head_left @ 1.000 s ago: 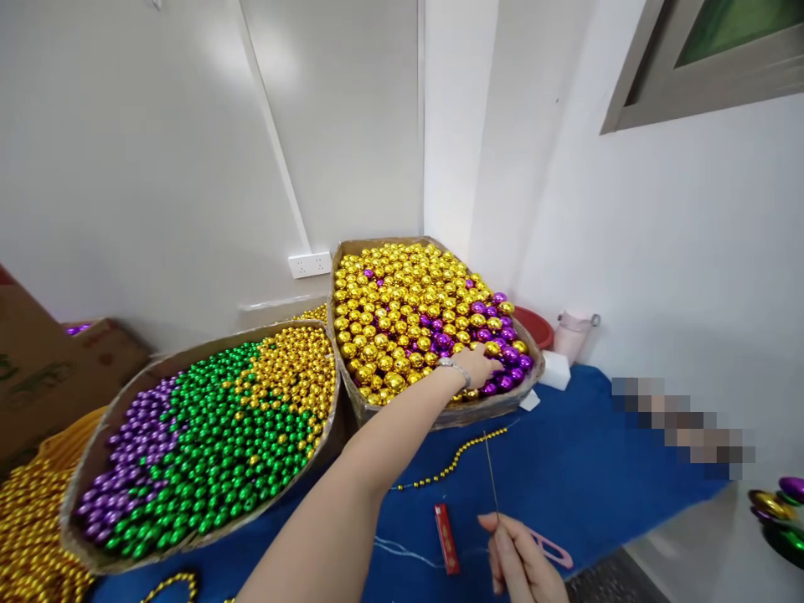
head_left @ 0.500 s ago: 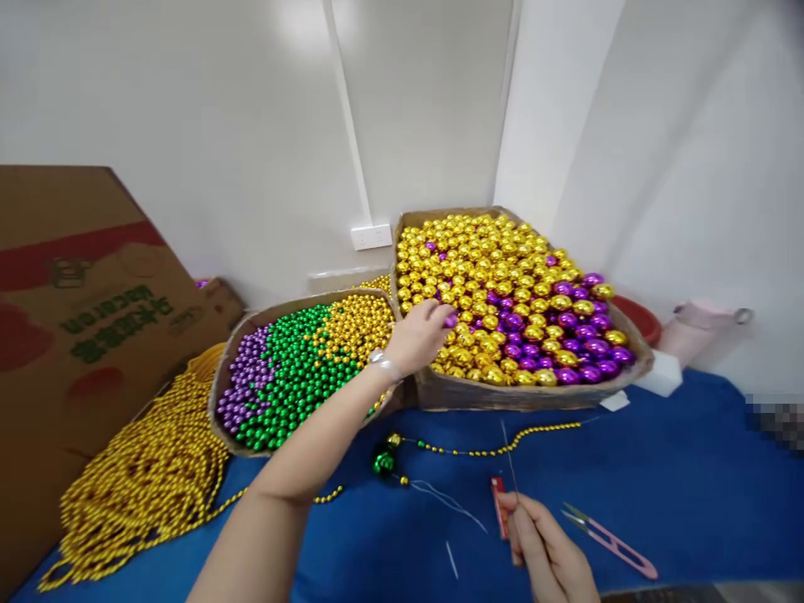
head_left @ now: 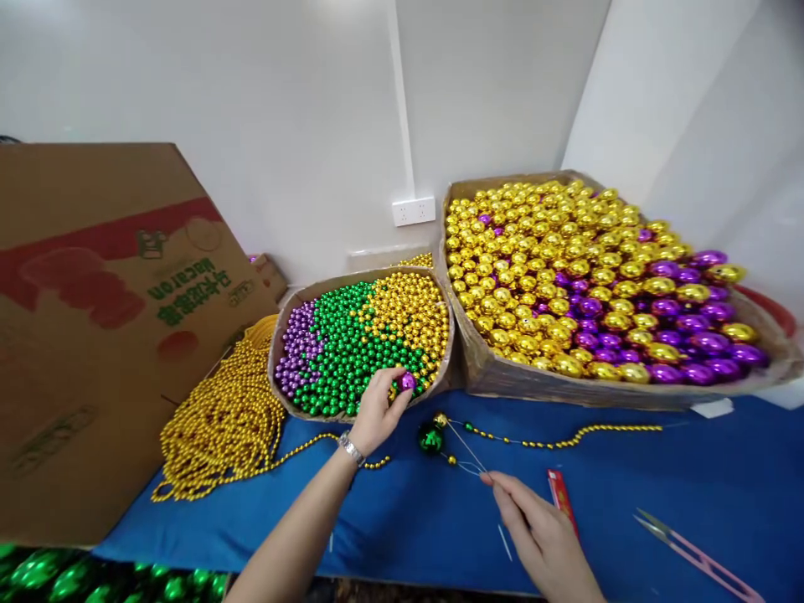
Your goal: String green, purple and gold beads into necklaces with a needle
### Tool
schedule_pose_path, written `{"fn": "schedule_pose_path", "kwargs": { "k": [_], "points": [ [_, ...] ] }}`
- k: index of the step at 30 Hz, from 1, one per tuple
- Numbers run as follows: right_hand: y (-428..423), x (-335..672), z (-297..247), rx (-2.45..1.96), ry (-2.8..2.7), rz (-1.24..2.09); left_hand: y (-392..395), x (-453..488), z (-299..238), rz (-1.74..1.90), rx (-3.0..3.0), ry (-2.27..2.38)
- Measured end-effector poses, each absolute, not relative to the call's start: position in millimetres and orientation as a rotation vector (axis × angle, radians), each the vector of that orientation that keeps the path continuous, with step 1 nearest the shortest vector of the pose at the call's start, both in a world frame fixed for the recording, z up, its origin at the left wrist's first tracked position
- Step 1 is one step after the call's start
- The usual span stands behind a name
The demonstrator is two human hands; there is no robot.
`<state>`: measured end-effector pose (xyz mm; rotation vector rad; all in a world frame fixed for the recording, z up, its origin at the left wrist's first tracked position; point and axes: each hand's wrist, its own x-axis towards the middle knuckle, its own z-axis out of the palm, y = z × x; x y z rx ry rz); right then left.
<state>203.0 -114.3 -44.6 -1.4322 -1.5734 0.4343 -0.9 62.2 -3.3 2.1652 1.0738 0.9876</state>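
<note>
My left hand (head_left: 375, 412) pinches a shiny purple ball (head_left: 408, 382) above the front right of a box of small beads (head_left: 274, 368). A bit of gold shows between the fingers; I cannot tell if it is held too. My right hand (head_left: 533, 521) is closed on a long thin needle (head_left: 466, 445) that points up and left. Near its tip lie a large green ball (head_left: 430, 438) and a gold ball (head_left: 440, 419), joined to a strand of small gold beads (head_left: 565, 441). A thread loop (head_left: 470, 467) lies by the needle.
A larger box of gold and purple balls (head_left: 496, 377) stands at the right. Gold bead strands (head_left: 226, 419) lie heaped beside a printed carton (head_left: 81, 352). Pink-handled thread snips (head_left: 697, 553) and a red packet (head_left: 561, 496) lie on the blue cloth (head_left: 440, 536).
My left hand has moved from the larger box to above the small-bead box, carrying the purple ball. My right hand has tilted the needle leftward toward the green ball. The view has shifted left.
</note>
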Motion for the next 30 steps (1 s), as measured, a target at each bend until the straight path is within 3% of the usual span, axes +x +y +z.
{"fn": "schedule_pose_path", "kwargs": {
  "k": [4,11,21,30],
  "points": [
    [-109.8,199.1,-40.7,-1.414,-1.637,0.301,41.5,5.6,5.0,1.072,1.525,0.882],
    [-108.7,196.8,-41.0,-1.452,-1.685,0.212,36.7,10.4,4.7,1.115,0.957,0.744],
    [-116.6,204.3,-37.6,-1.446,-1.802,0.083,5.1,0.2,-3.4,0.842,0.778,0.548],
    [-121.1,212.2,-43.8,-1.444,-1.936,-0.129,0.8,-6.6,-7.0,0.881,0.811,0.556]
  ]
}}
